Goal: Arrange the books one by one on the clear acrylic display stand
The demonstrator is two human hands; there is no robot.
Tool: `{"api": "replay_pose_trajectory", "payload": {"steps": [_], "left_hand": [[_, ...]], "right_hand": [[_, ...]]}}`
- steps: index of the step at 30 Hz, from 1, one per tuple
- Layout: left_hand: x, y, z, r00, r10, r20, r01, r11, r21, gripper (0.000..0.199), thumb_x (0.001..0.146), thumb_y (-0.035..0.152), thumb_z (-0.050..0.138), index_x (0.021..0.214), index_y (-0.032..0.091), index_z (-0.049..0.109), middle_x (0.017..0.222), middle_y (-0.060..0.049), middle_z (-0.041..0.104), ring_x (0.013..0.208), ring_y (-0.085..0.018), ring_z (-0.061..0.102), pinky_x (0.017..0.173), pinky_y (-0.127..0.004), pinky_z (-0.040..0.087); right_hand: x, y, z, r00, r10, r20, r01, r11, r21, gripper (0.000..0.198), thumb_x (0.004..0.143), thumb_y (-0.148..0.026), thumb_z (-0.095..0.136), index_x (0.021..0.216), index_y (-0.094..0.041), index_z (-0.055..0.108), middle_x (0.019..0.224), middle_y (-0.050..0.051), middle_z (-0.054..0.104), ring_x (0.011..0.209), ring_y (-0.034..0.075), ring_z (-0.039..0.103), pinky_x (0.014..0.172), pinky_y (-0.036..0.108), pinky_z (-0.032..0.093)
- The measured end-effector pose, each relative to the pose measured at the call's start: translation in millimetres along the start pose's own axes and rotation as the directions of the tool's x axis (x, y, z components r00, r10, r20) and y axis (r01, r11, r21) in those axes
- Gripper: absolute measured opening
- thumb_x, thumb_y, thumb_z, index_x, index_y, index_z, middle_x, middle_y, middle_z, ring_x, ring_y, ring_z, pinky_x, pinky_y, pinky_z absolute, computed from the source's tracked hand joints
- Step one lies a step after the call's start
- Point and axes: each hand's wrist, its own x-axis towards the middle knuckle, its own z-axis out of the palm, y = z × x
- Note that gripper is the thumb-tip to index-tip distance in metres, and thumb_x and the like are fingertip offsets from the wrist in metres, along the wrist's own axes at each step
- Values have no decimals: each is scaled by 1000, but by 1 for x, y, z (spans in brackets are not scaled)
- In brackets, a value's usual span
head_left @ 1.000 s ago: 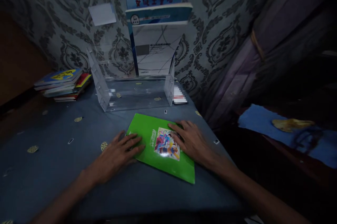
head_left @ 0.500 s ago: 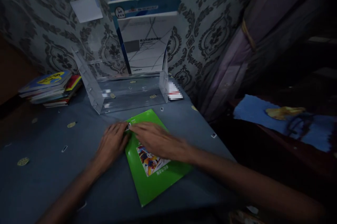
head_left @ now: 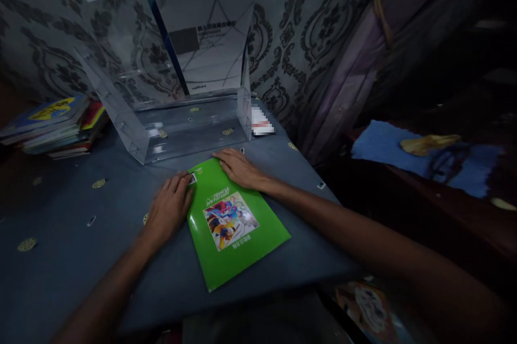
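A green booklet (head_left: pixel 238 263) with a colourful picture on its cover lies flat on the table, its cover text upside down to me. My left hand (head_left: pixel 169 206) rests at its upper left edge, fingers stretched forward. Beside those fingertips, at the booklet's corner, sits a small white and dark label (head_left: pixel 193 177). Across the far edge lies my right hand (head_left: pixel 240 169), its fingers extended over the top right corner. Both hands touch the booklet, and neither visibly grips it.
Behind the booklet stands a clear plastic rack (head_left: pixel 194 142) with a white-covered book (head_left: pixel 214 58) upright in it. A stack of books (head_left: pixel 52 126) lies at the left. The table (head_left: pixel 100 263) ends at the right, near a curtain (head_left: pixel 343 102) and a blue cloth (head_left: pixel 375 145).
My right hand has slid off the cover's middle to the far right corner, baring the picture. My left hand stays by the left edge. The view has tilted down.
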Motion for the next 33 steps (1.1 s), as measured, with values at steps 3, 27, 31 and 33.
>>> {"api": "replay_pose_trajectory", "payload": {"steps": [3,27,31,33], "left_hand": [[9,-8,-4,997,42,72,-42,999,-7,35,105,31,36,132,19,55,138,-14,63,125,-30,60,103,-49,49],[-63,133,-15,887,447,117,-445,895,-42,41,104,26,46,144,21,51,151,-14,56,143,-27,49,122,-56,35],[-67,136,-12,942,317,110,-325,944,62,52,99,42,58,148,28,48,156,-16,48,147,-38,42,116,-70,35],[-69,137,-12,948,295,120,-305,950,72,58,97,47,59,150,28,46,158,-17,46,149,-39,39,115,-72,34]], "right_hand": [[-7,-5,5,994,90,-60,-89,996,14,43,99,-14,40,137,-11,59,131,16,65,123,26,57,112,48,42],[-18,-23,-6,983,170,-68,-175,982,-69,44,99,-13,36,135,-7,61,138,18,62,130,29,53,113,47,39],[-25,-21,-1,989,75,-130,-87,993,-85,48,98,-17,42,143,-9,54,157,19,47,151,29,36,124,55,25],[-39,-22,-1,992,-7,-124,-3,997,-80,51,98,-22,45,148,-12,51,161,19,41,155,29,28,124,60,23]]}}
